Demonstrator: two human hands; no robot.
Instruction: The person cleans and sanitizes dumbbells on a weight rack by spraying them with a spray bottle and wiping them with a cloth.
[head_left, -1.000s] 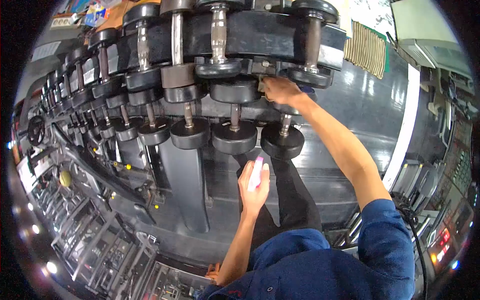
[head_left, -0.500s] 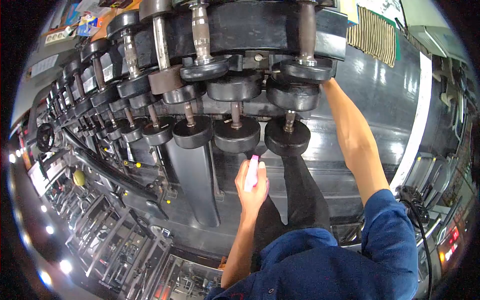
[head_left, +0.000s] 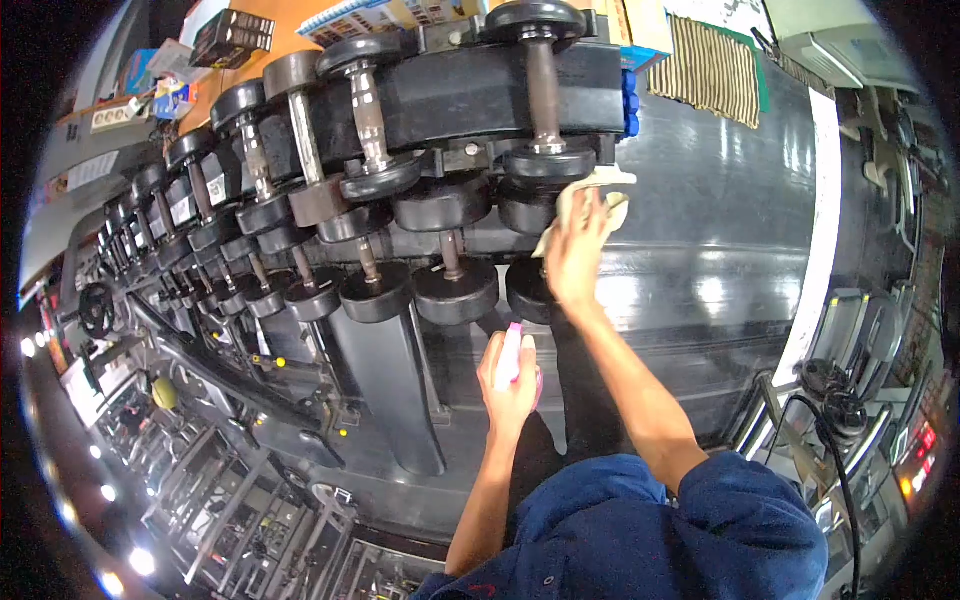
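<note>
My right hand (head_left: 575, 262) presses a pale yellow cloth (head_left: 610, 182) against the right side of a black dumbbell (head_left: 522, 208) at the end of the lower row. Its fingers are partly buried in the folds. The same dumbbell's near head (head_left: 528, 290) shows just left of my wrist. Lower down, my left hand (head_left: 508, 395) is wrapped around a pink and white spray bottle (head_left: 510, 355), mostly hidden by the palm. Directly above the cloth, another dumbbell (head_left: 545, 95) rests on the upper tier of the rack (head_left: 590, 90).
Several more dumbbells run leftward along both tiers. A padded bench (head_left: 385, 380) stands below the rack. Striped mats (head_left: 705, 70) lie at the upper right, near small blue dumbbells (head_left: 630, 103). Boxes and papers sit on a wooden surface behind. Gym machines fill the lower left.
My right hand has come out from behind the end dumbbells, bringing the cloth into sight on the near right side. The view has shifted slightly; my left hand still grips the bottle.
</note>
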